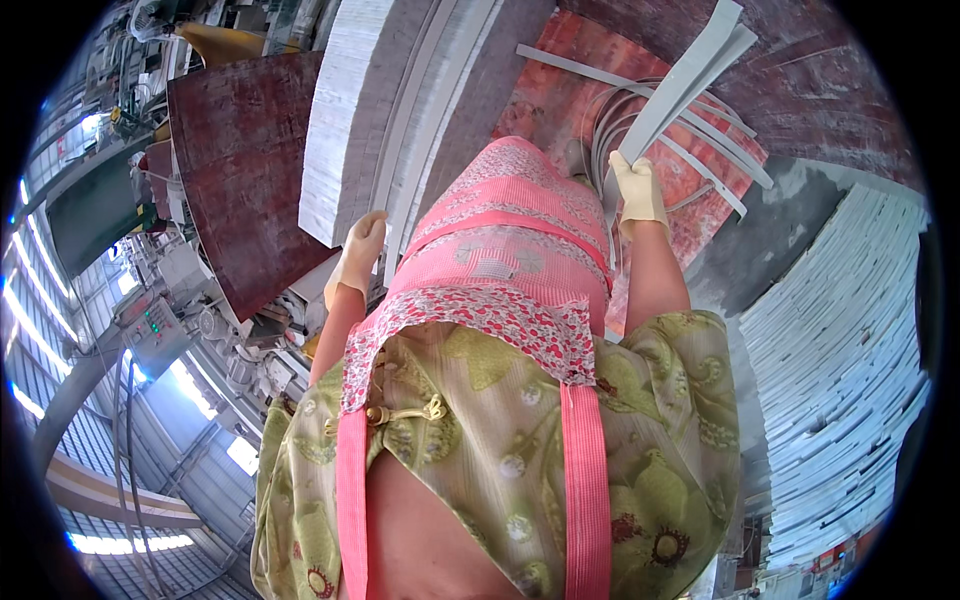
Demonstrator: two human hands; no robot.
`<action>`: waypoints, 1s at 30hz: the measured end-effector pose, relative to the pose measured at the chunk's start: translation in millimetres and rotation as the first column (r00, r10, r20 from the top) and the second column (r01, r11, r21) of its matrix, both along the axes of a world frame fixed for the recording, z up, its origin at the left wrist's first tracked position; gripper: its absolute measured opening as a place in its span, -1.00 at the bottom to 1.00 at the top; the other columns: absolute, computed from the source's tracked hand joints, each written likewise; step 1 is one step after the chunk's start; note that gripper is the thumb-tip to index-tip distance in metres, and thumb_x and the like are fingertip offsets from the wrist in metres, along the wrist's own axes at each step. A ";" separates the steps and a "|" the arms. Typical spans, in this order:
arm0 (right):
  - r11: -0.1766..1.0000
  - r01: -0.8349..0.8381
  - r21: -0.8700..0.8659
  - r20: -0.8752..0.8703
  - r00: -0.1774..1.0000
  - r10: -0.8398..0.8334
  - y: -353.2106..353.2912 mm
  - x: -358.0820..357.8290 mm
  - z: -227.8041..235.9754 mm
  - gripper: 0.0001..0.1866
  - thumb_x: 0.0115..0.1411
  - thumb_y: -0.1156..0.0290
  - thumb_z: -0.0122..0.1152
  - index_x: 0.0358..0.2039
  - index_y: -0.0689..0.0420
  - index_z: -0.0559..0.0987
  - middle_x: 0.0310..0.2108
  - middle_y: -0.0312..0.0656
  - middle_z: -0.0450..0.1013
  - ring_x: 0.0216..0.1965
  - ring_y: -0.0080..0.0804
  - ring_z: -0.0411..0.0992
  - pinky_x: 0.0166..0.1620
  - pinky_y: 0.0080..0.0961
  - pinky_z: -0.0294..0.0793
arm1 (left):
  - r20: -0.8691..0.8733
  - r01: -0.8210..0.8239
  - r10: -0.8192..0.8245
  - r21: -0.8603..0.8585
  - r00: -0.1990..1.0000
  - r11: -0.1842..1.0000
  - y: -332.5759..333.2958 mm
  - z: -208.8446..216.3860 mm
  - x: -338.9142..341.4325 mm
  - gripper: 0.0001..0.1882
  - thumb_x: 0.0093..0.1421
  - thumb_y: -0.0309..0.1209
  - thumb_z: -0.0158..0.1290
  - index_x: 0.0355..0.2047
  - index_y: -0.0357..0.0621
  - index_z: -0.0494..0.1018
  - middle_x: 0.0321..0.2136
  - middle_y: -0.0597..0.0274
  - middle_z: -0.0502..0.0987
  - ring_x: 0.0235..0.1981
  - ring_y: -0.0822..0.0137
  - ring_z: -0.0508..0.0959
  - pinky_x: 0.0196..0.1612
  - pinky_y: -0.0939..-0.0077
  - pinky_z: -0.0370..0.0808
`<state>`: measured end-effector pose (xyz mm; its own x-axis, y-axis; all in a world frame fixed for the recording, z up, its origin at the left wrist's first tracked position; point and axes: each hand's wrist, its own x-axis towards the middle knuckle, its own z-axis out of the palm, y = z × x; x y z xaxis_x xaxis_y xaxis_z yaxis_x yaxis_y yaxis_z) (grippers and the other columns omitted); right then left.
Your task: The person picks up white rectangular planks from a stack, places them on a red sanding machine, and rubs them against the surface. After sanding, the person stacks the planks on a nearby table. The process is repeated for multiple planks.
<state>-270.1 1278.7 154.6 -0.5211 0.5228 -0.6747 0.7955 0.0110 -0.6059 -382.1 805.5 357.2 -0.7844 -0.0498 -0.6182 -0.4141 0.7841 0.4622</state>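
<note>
Right hand (640, 190), 2 o'clock: grip clamped on strips (685, 90) | left hand (357, 258), 10 o'clock: by stack (345, 120), can't tell if grip's clamped

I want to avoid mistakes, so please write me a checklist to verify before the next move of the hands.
1. Right hand grips the grey strips: ok, closed around their near end.
2. Far ends of these strips kept together: not ok, they spread apart.
3. Left hand in contact with the pale stack beside it: cannot tell.
4. Pale gloves on both hands: ok.
5. Red board free of loose strips: not ok, several lie across it.
</note>
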 end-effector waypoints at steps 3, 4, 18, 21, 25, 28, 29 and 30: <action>1.000 -0.023 0.017 0.033 0.999 0.023 -0.7 -6.7 21.8 -0.51 0.24 -0.04 0.39 -0.18 0.21 0.66 -0.32 -0.16 0.67 -0.32 -0.36 0.60 -0.19 -0.27 0.52 | -0.014 -0.040 0.040 0.012 0.999 0.999 -10.7 -9.6 5.6 -0.57 0.36 -0.29 -0.01 0.10 -0.32 0.56 -0.28 0.32 0.61 -0.26 0.51 0.53 -0.14 0.54 0.48; 1.000 -0.017 0.013 0.023 1.000 0.017 0.0 -5.5 15.8 -0.50 0.24 -0.04 0.39 -0.18 0.22 0.66 -0.31 -0.15 0.67 -0.30 -0.36 0.60 -0.18 -0.28 0.53 | 0.000 -0.034 0.034 0.001 0.999 0.999 -4.0 -4.6 1.8 -0.57 0.36 -0.29 -0.01 0.10 -0.32 0.56 -0.28 0.31 0.61 -0.26 0.51 0.53 -0.14 0.54 0.47; 0.999 -0.031 -0.024 0.036 0.999 0.032 1.1 -4.5 7.6 -0.50 0.22 -0.08 0.40 -0.19 0.17 0.68 -0.29 -0.12 0.68 -0.28 -0.35 0.62 -0.16 -0.28 0.53 | 0.049 -0.007 0.009 -0.035 0.999 0.999 6.3 7.1 -4.7 -0.52 0.35 -0.25 -0.01 0.14 -0.32 0.54 -0.15 0.18 0.65 -0.11 0.41 0.57 0.02 0.47 0.48; 0.999 -0.050 0.014 0.038 0.998 0.050 1.3 -2.9 4.1 -0.50 0.23 -0.06 0.39 -0.19 0.19 0.68 -0.30 -0.11 0.68 -0.28 -0.35 0.62 -0.17 -0.26 0.53 | -0.005 0.017 -0.017 -0.020 1.000 1.000 4.1 3.0 -3.0 -0.52 0.35 -0.26 -0.01 0.14 -0.32 0.54 -0.17 0.20 0.65 -0.14 0.43 0.57 -0.01 0.48 0.49; 1.000 -0.019 0.014 -0.068 0.997 0.020 1.0 4.1 -15.9 -0.51 0.25 -0.04 0.38 -0.18 0.21 0.67 -0.30 -0.13 0.67 -0.28 -0.32 0.61 -0.16 -0.26 0.53 | -0.080 0.069 -0.068 0.010 0.994 0.998 -1.6 -8.3 -3.2 -0.54 0.35 -0.26 0.00 0.13 -0.31 0.55 -0.18 0.22 0.66 -0.20 0.45 0.57 -0.08 0.49 0.50; 0.997 0.040 -0.066 -0.069 0.997 -0.044 1.5 5.0 -30.3 -0.48 0.26 -0.03 0.38 -0.11 0.22 0.64 -0.25 -0.11 0.66 -0.26 -0.29 0.60 -0.12 -0.25 0.53 | -0.056 0.061 -0.061 -0.003 0.997 0.998 4.5 -6.3 -6.3 -0.55 0.36 -0.27 0.00 0.12 -0.31 0.56 -0.20 0.22 0.67 -0.25 0.44 0.57 -0.13 0.49 0.52; 0.991 0.074 -0.112 -0.017 0.997 -0.076 1.9 0.1 -20.1 -0.47 0.26 -0.04 0.37 -0.07 0.22 0.62 -0.23 -0.10 0.66 -0.25 -0.29 0.60 -0.10 -0.24 0.53 | -0.050 0.066 -0.066 -0.003 0.997 0.998 7.9 -5.7 -6.9 -0.55 0.36 -0.26 0.01 0.12 -0.30 0.56 -0.21 0.23 0.67 -0.27 0.44 0.57 -0.15 0.48 0.52; 0.983 0.108 -0.151 0.034 0.994 -0.104 1.4 -2.7 -9.2 -0.45 0.26 -0.05 0.37 -0.04 0.22 0.61 -0.20 -0.09 0.66 -0.24 -0.28 0.60 -0.09 -0.23 0.53 | -0.045 0.069 -0.069 0.000 0.997 0.998 8.5 -7.2 -5.7 -0.55 0.36 -0.26 0.01 0.12 -0.30 0.56 -0.22 0.23 0.67 -0.28 0.44 0.57 -0.16 0.48 0.52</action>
